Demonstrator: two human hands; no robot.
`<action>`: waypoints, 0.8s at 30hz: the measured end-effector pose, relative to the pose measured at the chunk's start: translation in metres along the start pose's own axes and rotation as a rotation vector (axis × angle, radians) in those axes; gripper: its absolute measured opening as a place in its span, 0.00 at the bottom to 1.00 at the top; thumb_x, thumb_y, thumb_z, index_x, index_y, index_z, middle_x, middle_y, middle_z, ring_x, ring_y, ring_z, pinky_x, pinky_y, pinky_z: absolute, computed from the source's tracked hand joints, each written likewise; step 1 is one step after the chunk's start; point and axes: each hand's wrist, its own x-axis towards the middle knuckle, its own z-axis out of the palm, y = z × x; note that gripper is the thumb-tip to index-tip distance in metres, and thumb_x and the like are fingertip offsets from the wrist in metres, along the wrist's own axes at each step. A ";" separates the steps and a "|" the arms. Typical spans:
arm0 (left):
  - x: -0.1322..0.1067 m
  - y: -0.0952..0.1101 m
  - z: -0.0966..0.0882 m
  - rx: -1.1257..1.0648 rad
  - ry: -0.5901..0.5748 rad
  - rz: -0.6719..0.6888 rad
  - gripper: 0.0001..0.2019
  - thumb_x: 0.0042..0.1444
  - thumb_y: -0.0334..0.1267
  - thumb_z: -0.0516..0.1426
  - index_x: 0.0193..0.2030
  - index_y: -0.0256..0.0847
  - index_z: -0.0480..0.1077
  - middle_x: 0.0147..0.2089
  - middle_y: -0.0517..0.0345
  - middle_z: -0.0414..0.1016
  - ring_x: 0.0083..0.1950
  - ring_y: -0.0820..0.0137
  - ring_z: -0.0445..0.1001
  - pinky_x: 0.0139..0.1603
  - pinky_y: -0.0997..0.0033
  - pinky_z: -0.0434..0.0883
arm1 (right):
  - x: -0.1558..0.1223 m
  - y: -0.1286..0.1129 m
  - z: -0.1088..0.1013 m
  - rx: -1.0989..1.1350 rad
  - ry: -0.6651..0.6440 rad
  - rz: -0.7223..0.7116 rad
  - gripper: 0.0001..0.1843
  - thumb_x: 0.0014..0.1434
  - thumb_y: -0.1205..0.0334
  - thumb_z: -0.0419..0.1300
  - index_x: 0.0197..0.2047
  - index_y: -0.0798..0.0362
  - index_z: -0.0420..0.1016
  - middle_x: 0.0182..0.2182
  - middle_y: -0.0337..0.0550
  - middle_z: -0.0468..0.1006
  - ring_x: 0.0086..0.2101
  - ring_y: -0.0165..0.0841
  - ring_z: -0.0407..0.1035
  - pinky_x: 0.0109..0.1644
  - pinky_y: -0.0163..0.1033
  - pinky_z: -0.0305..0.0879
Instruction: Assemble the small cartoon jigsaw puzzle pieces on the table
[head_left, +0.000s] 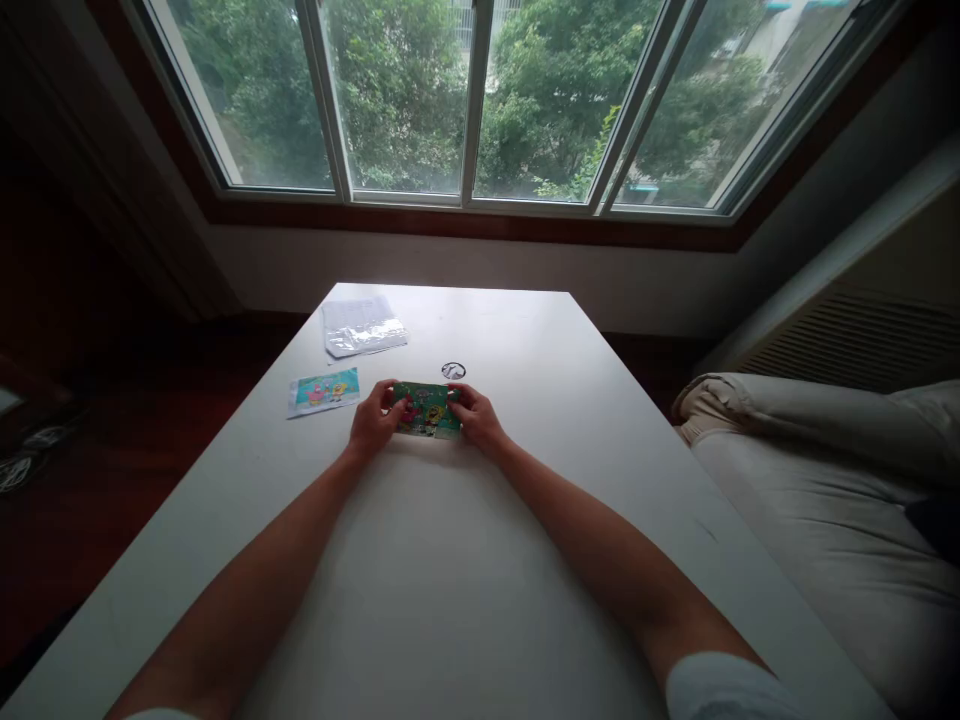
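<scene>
A small green cartoon picture puzzle (427, 410) lies flat on the white table (465, 580). My left hand (375, 420) grips its left edge with bent fingers. My right hand (476, 415) grips its right edge the same way. Both forearms stretch forward across the table. The puzzle's outer edges are hidden under my fingers.
A cartoon picture card (324, 391) lies left of the puzzle. A clear plastic bag (362, 326) rests further back on the left. A small dark ring (453, 370) sits just behind the puzzle. A cushioned seat (825, 480) stands at the right, and windows (480, 100) lie ahead.
</scene>
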 end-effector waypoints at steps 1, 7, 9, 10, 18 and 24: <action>-0.001 0.002 0.003 -0.090 -0.002 -0.011 0.21 0.55 0.45 0.62 0.54 0.45 0.68 0.41 0.57 0.77 0.41 0.64 0.77 0.38 0.68 0.73 | 0.000 0.000 0.000 0.019 0.010 0.004 0.23 0.52 0.53 0.63 0.50 0.52 0.71 0.38 0.42 0.78 0.40 0.35 0.73 0.45 0.40 0.72; -0.001 0.007 0.011 -0.473 -0.069 -0.146 0.19 0.53 0.46 0.63 0.48 0.45 0.62 0.40 0.59 0.75 0.37 0.68 0.77 0.35 0.67 0.77 | -0.001 0.001 0.000 -0.070 0.049 0.033 0.20 0.53 0.49 0.62 0.45 0.52 0.71 0.32 0.39 0.77 0.34 0.33 0.72 0.38 0.37 0.72; -0.001 0.007 0.012 -0.474 -0.042 -0.160 0.18 0.54 0.47 0.63 0.46 0.45 0.62 0.37 0.61 0.74 0.30 0.72 0.74 0.30 0.71 0.75 | -0.001 0.001 0.001 -0.115 0.058 0.022 0.19 0.53 0.48 0.62 0.43 0.52 0.71 0.31 0.39 0.76 0.32 0.33 0.73 0.37 0.37 0.71; -0.001 0.007 0.012 -0.462 -0.027 -0.158 0.18 0.54 0.47 0.63 0.45 0.44 0.63 0.35 0.62 0.73 0.28 0.73 0.72 0.28 0.73 0.74 | -0.002 0.000 0.002 -0.125 0.055 0.018 0.19 0.53 0.48 0.62 0.42 0.52 0.71 0.31 0.38 0.76 0.32 0.33 0.73 0.36 0.37 0.71; 0.000 0.001 0.015 -0.448 0.011 -0.152 0.15 0.55 0.45 0.62 0.45 0.44 0.65 0.36 0.61 0.73 0.30 0.74 0.71 0.30 0.74 0.71 | -0.005 -0.007 0.004 -0.179 -0.069 0.028 0.20 0.60 0.44 0.58 0.44 0.53 0.74 0.27 0.39 0.76 0.28 0.32 0.72 0.31 0.34 0.67; -0.002 0.002 0.018 -0.465 0.034 -0.222 0.15 0.54 0.45 0.62 0.44 0.43 0.64 0.35 0.62 0.71 0.30 0.73 0.71 0.30 0.74 0.71 | -0.007 -0.010 0.003 -0.238 -0.108 -0.031 0.24 0.64 0.40 0.52 0.44 0.53 0.74 0.33 0.41 0.76 0.32 0.32 0.71 0.35 0.34 0.66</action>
